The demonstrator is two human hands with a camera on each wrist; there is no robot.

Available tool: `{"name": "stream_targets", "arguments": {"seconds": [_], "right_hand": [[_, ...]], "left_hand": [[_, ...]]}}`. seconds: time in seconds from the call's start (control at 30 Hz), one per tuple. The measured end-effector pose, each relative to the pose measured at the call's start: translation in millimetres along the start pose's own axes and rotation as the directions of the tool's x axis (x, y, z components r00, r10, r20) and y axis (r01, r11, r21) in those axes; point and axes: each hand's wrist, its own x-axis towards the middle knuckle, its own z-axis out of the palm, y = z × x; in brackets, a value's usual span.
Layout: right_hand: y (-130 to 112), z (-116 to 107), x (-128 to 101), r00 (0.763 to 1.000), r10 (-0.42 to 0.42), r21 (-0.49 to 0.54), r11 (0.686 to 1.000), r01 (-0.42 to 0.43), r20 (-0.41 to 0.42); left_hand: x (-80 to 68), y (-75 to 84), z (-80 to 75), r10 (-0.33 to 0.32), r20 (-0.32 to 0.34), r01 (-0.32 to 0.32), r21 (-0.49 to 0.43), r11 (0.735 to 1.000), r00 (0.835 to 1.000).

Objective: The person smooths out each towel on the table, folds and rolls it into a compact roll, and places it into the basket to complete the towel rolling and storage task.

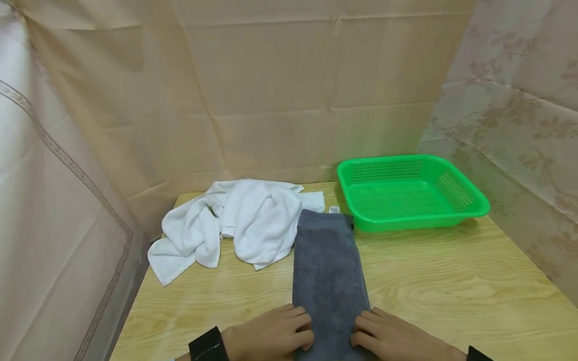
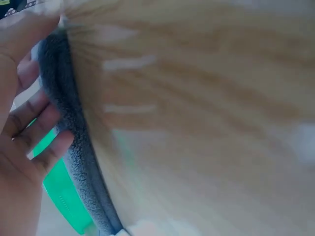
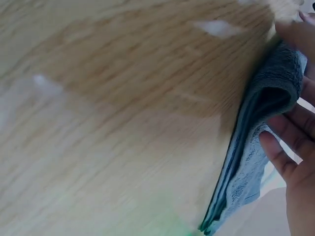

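In the head view, a grey towel (image 1: 328, 271) lies folded into a long strip on the wooden table (image 1: 451, 286), running from the near edge away toward a green basket (image 1: 408, 193). Its far end sits just beside the basket's near left corner and touches a crumpled white towel (image 1: 235, 225) heaped to its left. The left hand (image 1: 271, 337) rests at the strip's near left edge and the right hand (image 1: 397, 340) at its near right edge. Both sets of fingers lie close together and slightly bent, with the tips on the grey cloth. A dark cuff (image 1: 208, 346) shows at the left wrist. Beige cloth hangs behind the table, and patterned cloth hangs to the right.

In the left wrist view, the picture is blurred. The left hand (image 2: 22, 147) fills the left side, its fingers (image 2: 47, 147) a little apart and touching the thick folded edge of the grey towel (image 2: 74, 147). The thumb reaches over the towel's upper end. The table's (image 2: 206, 123) wood grain fills the rest, and a patch of the green basket (image 2: 61, 191) shows behind the fingers.

In the right wrist view, the right hand (image 3: 295, 162) sits at the right edge. Its fingers (image 3: 275, 152) are slightly apart and lie against the layered edge of the grey towel (image 3: 246, 172), whose upper end curls over into a fold. Whether the thumb pinches that fold I cannot tell. The table (image 3: 113, 123) takes up the rest of the picture.
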Motion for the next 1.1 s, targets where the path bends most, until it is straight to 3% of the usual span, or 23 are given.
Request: {"name": "stream_targets", "arguments": {"seconds": [0.17,0.27,0.33,0.4,0.47,0.5,0.57,0.77,0.93,1.0,1.1], "right_hand": [[-0.4,2.9,-4.0,1.000,0.017,-0.012,1.000,-0.017,-0.022],[1.0,0.8,-7.8,0.995,0.103,0.103,0.990,-0.101,-0.014],[2.4,-1.8,-10.7,0.977,0.213,0.247,0.946,-0.212,0.021],[3.6,-4.7,-13.4,0.940,0.334,0.387,0.860,-0.333,0.068],[5.4,-5.7,-14.4,0.907,0.415,0.469,0.788,-0.399,0.075],[6.2,-5.6,-14.3,0.894,0.443,0.497,0.763,-0.415,0.066],[7.6,-4.6,-14.0,0.880,0.474,0.518,0.747,-0.417,0.025],[9.8,0.0,-11.8,0.851,0.518,0.462,0.778,-0.425,-0.090],[10.6,1.4,-10.0,0.822,0.565,0.438,0.759,-0.481,-0.077],[10.3,2.7,-10.0,0.835,0.543,0.378,0.795,-0.474,-0.093],[10.3,5.3,-9.6,0.877,0.453,0.202,0.885,-0.421,-0.160]], "left_hand": [[-1.1,3.6,3.9,-0.006,-0.008,0.007,0.048,0.999,1.000],[-1.3,3.7,3.7,-0.071,-0.006,0.070,-0.023,0.997,0.997],[-1.6,2.6,2.9,-0.140,-0.012,0.138,-0.135,0.981,0.990],[-1.8,0.8,2.3,-0.213,-0.027,0.197,-0.272,0.942,0.977],[-2.5,-1.7,2.2,-0.272,-0.038,0.238,-0.381,0.894,0.962],[-2.9,-3.1,2.5,-0.294,-0.044,0.252,-0.409,0.877,0.955],[-3.2,-5.7,3.6,-0.322,-0.058,0.266,-0.434,0.860,0.945],[-1.7,-12.9,6.0,-0.344,-0.108,0.273,-0.410,0.870,0.933],[1.6,-14.8,3.9,-0.335,-0.143,0.262,-0.377,0.889,0.931],[2.2,-14.1,3.4,-0.315,-0.157,0.251,-0.328,0.911,0.936],[2.2,-13.4,2.2,-0.268,-0.171,0.231,-0.209,0.950,0.948]]}}
